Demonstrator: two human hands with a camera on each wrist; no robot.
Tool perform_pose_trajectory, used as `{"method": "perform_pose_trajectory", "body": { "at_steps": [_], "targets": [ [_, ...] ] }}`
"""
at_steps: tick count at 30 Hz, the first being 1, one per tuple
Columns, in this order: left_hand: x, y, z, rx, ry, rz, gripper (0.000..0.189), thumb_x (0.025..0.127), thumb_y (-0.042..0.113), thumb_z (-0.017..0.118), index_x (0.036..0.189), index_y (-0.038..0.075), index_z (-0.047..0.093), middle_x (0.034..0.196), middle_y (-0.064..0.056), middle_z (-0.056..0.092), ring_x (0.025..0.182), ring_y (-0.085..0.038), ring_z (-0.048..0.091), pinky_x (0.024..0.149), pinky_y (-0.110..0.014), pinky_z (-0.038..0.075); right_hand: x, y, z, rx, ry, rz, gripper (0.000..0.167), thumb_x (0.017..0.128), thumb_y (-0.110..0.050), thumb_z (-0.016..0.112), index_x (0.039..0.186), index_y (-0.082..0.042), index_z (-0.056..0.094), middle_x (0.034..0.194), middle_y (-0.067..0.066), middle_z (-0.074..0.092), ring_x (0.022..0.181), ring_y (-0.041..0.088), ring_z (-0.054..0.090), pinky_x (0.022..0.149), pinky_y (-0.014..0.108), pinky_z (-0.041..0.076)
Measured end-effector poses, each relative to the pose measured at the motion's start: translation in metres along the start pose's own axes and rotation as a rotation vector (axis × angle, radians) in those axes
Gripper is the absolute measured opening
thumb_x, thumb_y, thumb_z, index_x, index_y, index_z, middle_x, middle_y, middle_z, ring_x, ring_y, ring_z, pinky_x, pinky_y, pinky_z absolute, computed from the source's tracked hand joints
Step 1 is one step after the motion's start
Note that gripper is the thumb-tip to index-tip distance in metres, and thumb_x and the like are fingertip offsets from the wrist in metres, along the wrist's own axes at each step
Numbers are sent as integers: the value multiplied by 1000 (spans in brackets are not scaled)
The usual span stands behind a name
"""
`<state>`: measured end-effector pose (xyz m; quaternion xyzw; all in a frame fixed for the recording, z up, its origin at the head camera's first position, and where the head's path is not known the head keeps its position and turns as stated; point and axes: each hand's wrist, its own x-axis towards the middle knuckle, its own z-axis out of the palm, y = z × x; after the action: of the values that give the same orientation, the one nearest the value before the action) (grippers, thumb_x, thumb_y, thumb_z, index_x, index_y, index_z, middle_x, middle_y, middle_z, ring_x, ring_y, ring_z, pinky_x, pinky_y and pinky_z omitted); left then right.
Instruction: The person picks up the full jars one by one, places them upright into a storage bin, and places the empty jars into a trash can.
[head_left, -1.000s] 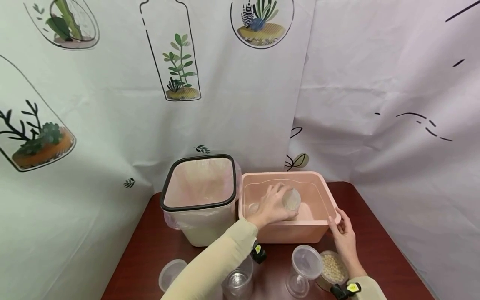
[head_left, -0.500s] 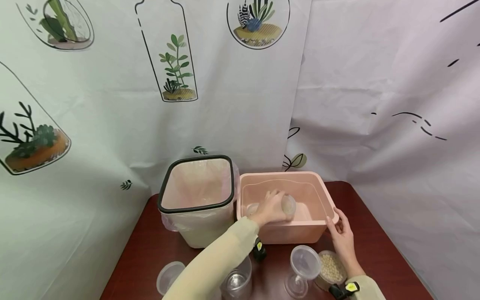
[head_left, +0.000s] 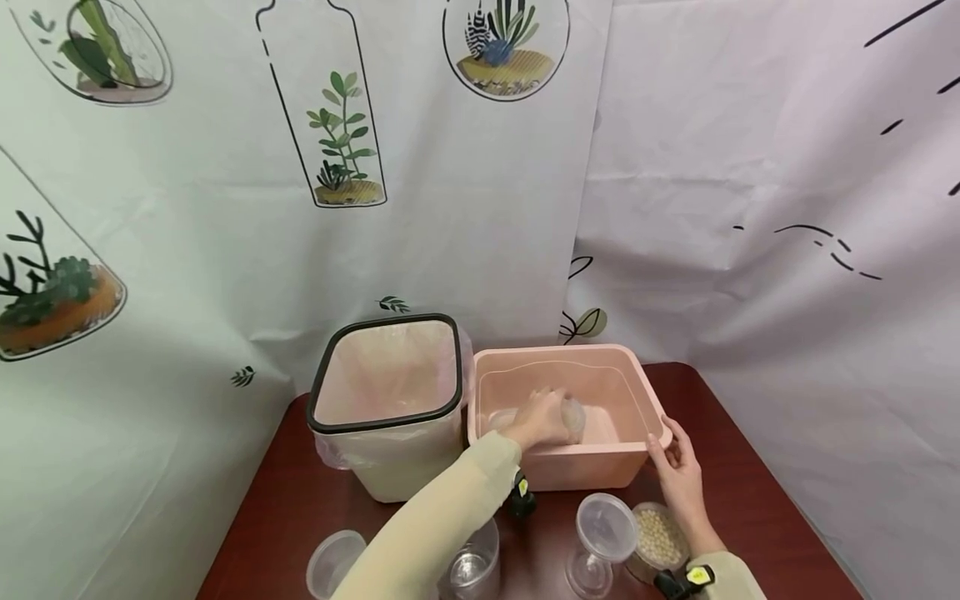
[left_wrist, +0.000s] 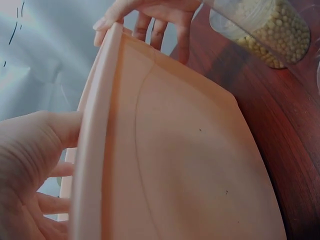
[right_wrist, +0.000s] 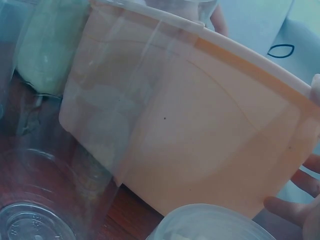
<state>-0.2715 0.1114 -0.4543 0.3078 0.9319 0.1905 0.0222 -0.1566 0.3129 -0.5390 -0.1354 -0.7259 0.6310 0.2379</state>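
Taking the pink tub as the middle of the clock in the head view, the left hand reaches inside it, its fingers curled round a clear cup held upright or nearly so; blur makes the cup's contents hard to tell. Inside the tub, at nine o'clock from that hand, sits a translucent shape. The right hand pinches the tub's corner at four o'clock, thumb and fingers on either side of the rim. At nine o'clock, close beside the tub, stands a bin with a black rim and a see-through bag lining it. At five o'clock a squat jar contains pale beans; just left of it is a clear container with a pale round lid. A tall clear jar stands at seven o'clock, partly behind the left sleeve, and a round container at eight.
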Motion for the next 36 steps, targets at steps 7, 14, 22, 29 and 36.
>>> {"method": "perform_pose_trajectory", "body": {
  "at_steps": [7,14,22,29,36],
  "targets": [
    [5,-6,9,51,-67,25,56,69,32,75,119,14,58,109,-4,60,101,-23,56,81,-30,46,-2,2,0,-19,-10,22,54,94,-23,55,144,-18,34,104,0,46,99,-1,50,72,15,49],
    [10,-6,14,72,-94,58,56,72,32,73,123,13,58,114,-4,59,108,-24,53,87,-32,43,-2,2,0,-16,-7,22,54,95,-19,54,144,-16,32,112,0,44,97,-5,50,71,13,48],
    [12,-8,15,60,-89,75,59,72,31,75,124,12,57,118,-3,59,115,-27,48,93,-36,39,-1,0,1,-21,7,32,53,95,-20,54,143,-17,34,109,0,45,97,-1,50,71,13,48],
    [12,-5,5,-30,-108,58,66,70,38,79,126,10,56,116,-6,60,111,-26,52,90,-31,43,0,-4,3,-18,7,4,53,95,-21,54,143,-18,34,106,0,46,97,-2,51,71,12,47],
    [3,-3,-10,-107,-24,65,62,78,38,74,128,8,54,125,-8,54,117,-25,47,96,-31,39,-2,-3,2,-37,25,0,51,94,-24,55,142,-19,37,102,2,47,91,0,51,71,11,46]
  ]
}}
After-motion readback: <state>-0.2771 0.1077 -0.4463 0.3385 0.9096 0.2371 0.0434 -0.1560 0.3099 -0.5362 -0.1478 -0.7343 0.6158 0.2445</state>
